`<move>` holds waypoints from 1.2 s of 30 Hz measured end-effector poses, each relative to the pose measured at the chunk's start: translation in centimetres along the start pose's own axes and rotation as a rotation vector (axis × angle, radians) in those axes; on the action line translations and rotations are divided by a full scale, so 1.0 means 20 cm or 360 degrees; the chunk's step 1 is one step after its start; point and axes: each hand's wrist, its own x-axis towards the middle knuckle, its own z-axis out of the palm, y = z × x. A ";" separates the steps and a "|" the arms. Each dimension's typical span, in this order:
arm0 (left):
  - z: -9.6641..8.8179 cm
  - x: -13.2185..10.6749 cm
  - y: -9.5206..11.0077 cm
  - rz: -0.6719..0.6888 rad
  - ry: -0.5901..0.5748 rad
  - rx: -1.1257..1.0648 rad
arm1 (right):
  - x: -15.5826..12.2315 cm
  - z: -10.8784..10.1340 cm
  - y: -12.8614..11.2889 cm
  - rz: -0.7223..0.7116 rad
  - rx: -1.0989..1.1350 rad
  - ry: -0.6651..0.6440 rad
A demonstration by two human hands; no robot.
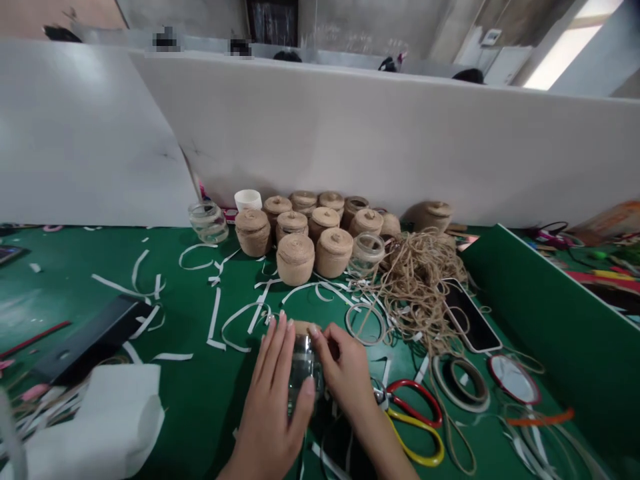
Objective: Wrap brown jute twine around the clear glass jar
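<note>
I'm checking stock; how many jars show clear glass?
3: the held jar between left hand and right hand; the leftmost jar; another jar beside the twine heap. Wrapped jars may hide more.

The nearest jar (pixel 301 365) is see-through, smooth, shiny glass, the heap of string (pixel 420 287) and the string-covered pots (pixel 296 261) look rough and dull, the counter (pixel 183 303) is smooth and a bit shiny, and the scissor handles (pixel 413 383) look like glossy plastic.
</note>
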 end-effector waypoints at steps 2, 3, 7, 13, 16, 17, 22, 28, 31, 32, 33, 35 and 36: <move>0.02 0.02 0.01 0.0024 -0.0011 0.0008 | 0.00 0.00 0.00 -0.0011 -0.0020 -0.0024; 0.03 0.02 0.00 -0.0023 -0.0005 -0.0043 | 0.00 -0.01 0.00 -0.0010 -0.0031 -0.0034; 0.08 0.02 -0.04 -0.0331 -0.0025 -0.0492 | 0.01 -0.05 0.01 -0.0029 -0.0084 -0.0054; 0.07 0.01 -0.05 -0.0568 -0.0095 -0.0781 | 0.01 -0.10 0.06 -0.0064 -0.0249 0.0045; 0.05 0.02 -0.03 -0.0374 -0.0076 -0.0599 | 0.00 -0.09 0.06 -0.0122 -0.0249 0.0074; 0.05 0.03 -0.03 -0.0319 -0.0062 -0.0569 | -0.01 -0.09 0.06 -0.0151 -0.0240 0.0085; 0.09 0.03 -0.04 -0.0269 0.0096 -0.0527 | -0.05 -0.09 0.05 -0.0248 -0.0169 0.0078; 0.01 0.04 -0.03 -0.0179 -0.0013 -0.0268 | -0.05 -0.07 0.06 -0.0232 -0.0176 0.0091; -0.03 0.08 -0.02 0.0069 -0.0183 -0.0004 | -0.04 -0.05 0.04 -0.0260 -0.0245 0.0109; -0.04 0.09 -0.01 0.0127 -0.0245 0.0027 | -0.03 -0.05 0.04 -0.0272 -0.0282 0.0113; -0.04 0.10 -0.02 0.0141 -0.0300 0.0021 | -0.03 -0.05 0.03 -0.0279 -0.0330 0.0116; -0.02 0.10 -0.03 0.0031 -0.0357 -0.0072 | -0.02 -0.06 0.03 -0.0277 -0.0424 0.0112; -0.01 0.10 -0.04 -0.0080 -0.0344 -0.0139 | -0.01 -0.07 0.04 -0.0265 -0.0454 0.0107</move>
